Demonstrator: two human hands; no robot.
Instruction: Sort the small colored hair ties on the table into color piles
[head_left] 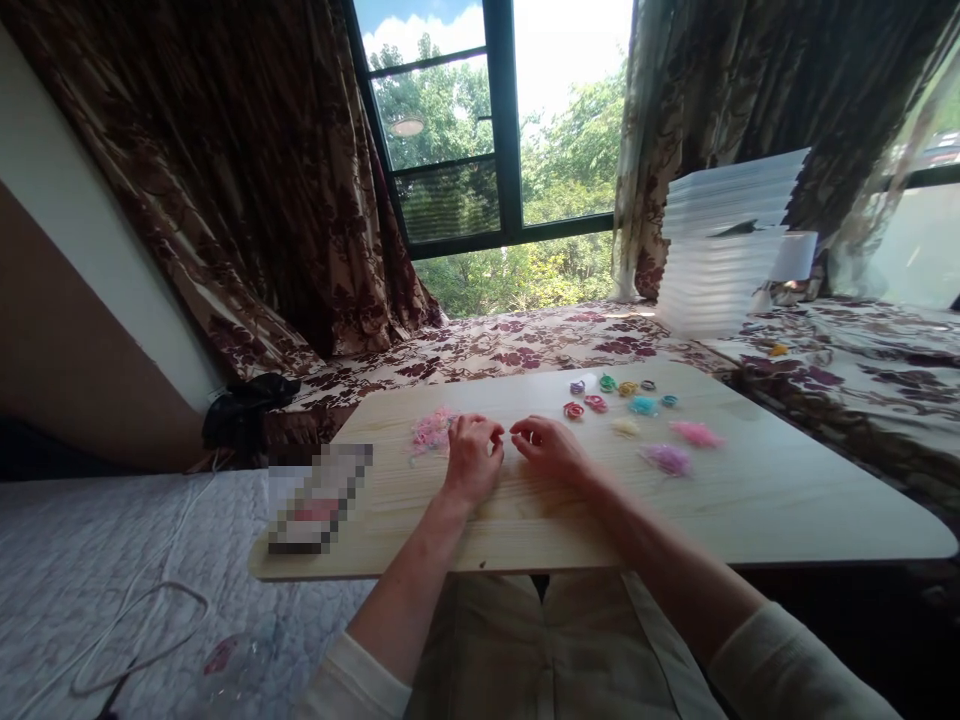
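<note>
My left hand (pixel 472 457) and my right hand (pixel 550 447) rest close together on a light wooden table (pixel 750 500), fingers curled and pinched toward each other. What they pinch is too small to make out. A pile of pale pink rubber bands (pixel 431 430) lies just left of my left hand. To the right of my right hand lie small piles of coloured bands: purple (pixel 667 459), pink (pixel 697 433), pale yellow (pixel 625 427), turquoise (pixel 643 405). Several small coloured loops (pixel 596 403) sit further back.
A blurred-out flat object (pixel 321 498) lies at the table's left end. Stacked clear plastic containers (pixel 724 240) stand on the floral-covered window ledge at back right. Curtains frame the window. A white cable (pixel 135 620) and a clear bag (pixel 232 665) lie on the quilted surface at left.
</note>
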